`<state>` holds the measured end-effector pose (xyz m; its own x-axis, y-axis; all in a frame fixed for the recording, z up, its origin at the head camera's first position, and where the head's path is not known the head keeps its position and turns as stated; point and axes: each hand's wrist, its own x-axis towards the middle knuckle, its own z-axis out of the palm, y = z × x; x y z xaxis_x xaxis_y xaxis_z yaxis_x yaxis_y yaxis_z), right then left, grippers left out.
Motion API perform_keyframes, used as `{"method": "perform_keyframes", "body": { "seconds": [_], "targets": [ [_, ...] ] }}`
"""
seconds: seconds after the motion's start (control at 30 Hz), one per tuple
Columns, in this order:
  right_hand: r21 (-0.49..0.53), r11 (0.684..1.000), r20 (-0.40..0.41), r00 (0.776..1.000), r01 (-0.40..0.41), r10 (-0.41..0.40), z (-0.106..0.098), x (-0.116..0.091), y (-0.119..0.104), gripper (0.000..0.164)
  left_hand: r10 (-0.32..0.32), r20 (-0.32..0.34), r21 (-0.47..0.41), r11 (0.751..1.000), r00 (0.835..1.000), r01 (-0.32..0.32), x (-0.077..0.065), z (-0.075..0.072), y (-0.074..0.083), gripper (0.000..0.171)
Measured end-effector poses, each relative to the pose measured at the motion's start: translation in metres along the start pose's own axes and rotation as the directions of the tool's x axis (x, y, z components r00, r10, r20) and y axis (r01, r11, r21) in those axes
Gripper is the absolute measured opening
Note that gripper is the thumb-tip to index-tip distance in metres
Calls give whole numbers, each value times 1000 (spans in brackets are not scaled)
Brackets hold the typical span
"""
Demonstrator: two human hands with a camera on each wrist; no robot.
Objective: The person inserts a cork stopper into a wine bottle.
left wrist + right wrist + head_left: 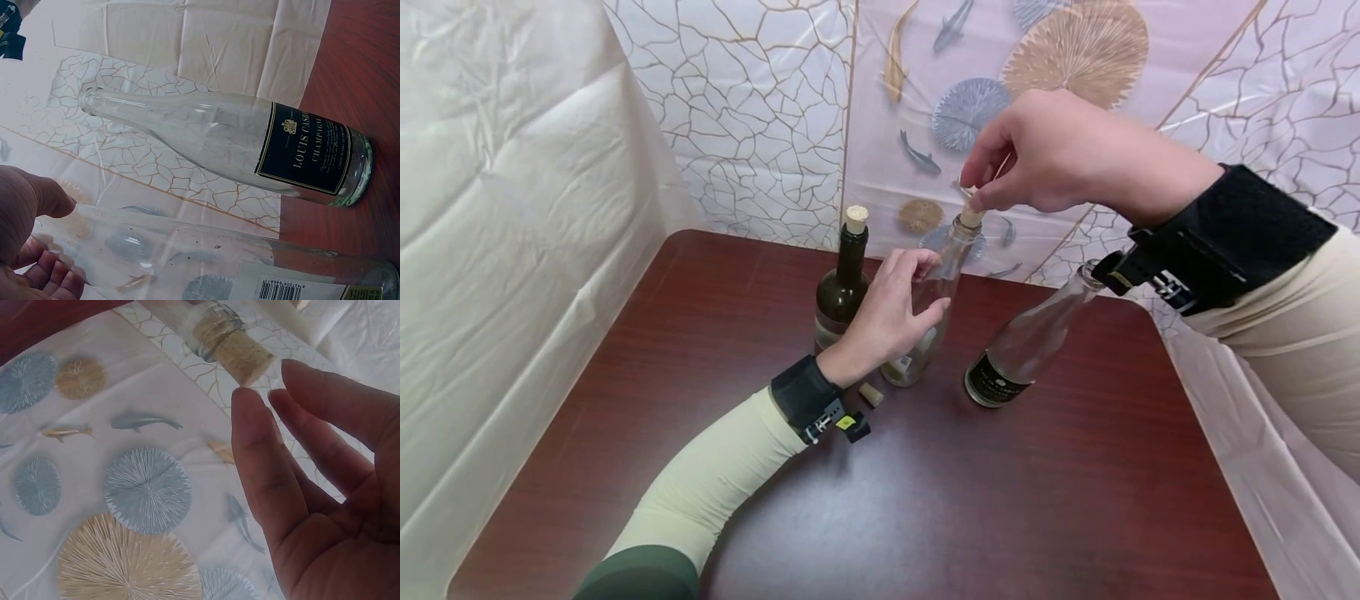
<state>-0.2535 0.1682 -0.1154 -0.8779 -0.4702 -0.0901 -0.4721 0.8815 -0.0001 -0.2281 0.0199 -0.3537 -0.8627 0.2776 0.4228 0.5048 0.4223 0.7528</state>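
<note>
A clear glass bottle (951,265) stands upright on the table, a cork (245,357) in its mouth with part of it sticking out. My left hand (891,308) curves round the bottle's upper body, thumb on one side and fingers on the other. In the left wrist view the bottle's barcode label (284,289) shows low on the glass. Above the mouth is my right hand (1045,154); its thumb and fingers are parted, with fingertips (248,403) right at the cork's top end.
A dark bottle (842,292) topped by a cork (857,219) stands to the left. On the right is an uncorked clear champagne bottle (200,125) with a black label. A loose cork (871,394) lies on the brown table (970,500). Patterned sheeting (760,117) hangs behind.
</note>
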Motion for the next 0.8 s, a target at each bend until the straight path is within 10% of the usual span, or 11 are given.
{"method": "perform_keyframes", "body": {
  "seconds": [0.8],
  "targets": [
    [85, 996, 29, 999, 40, -43, 10, 1, 1, 12, -1, 0, -9, 1000, 1000, 1, -1, 0, 1, 50]
  ]
}}
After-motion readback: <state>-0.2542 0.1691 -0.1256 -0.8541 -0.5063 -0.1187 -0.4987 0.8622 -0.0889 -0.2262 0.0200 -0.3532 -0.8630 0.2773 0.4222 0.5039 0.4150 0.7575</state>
